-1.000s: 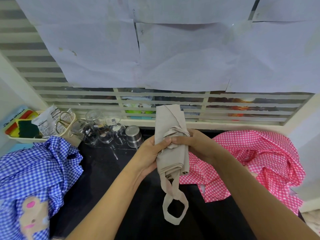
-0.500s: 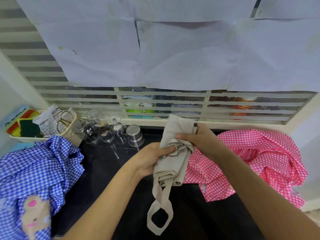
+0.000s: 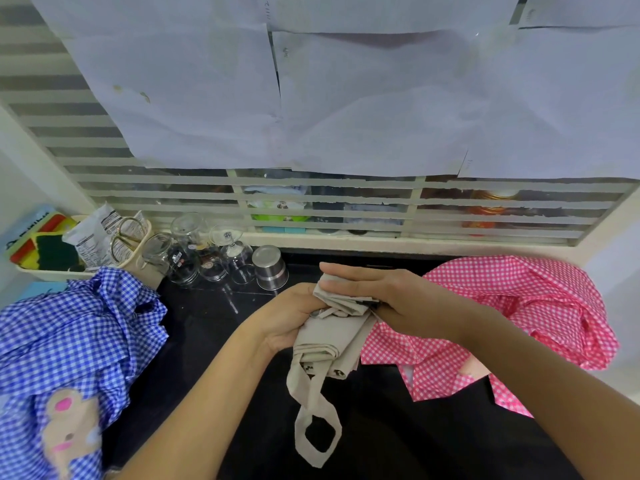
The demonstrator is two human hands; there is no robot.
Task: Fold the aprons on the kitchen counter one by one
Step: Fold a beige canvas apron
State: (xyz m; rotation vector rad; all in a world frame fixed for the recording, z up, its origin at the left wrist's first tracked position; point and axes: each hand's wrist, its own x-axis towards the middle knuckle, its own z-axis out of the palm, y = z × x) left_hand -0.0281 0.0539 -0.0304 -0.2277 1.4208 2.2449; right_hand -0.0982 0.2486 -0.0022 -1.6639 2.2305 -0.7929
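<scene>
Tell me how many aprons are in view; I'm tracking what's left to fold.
3. Blue checked apron heaped at left; beige apron gripped by left hand, under right hand, centre; pink checked apron crumpled at right. Others may be hidden.

A left hand [image 3: 285, 322] grips a folded beige apron [image 3: 329, 341] over the black counter [image 3: 207, 341], the right hand [image 3: 394, 303] flat across its top fold; a blue apron [image 3: 69, 341] and pink apron [image 3: 519, 306] lie crumpled alongside.
</scene>
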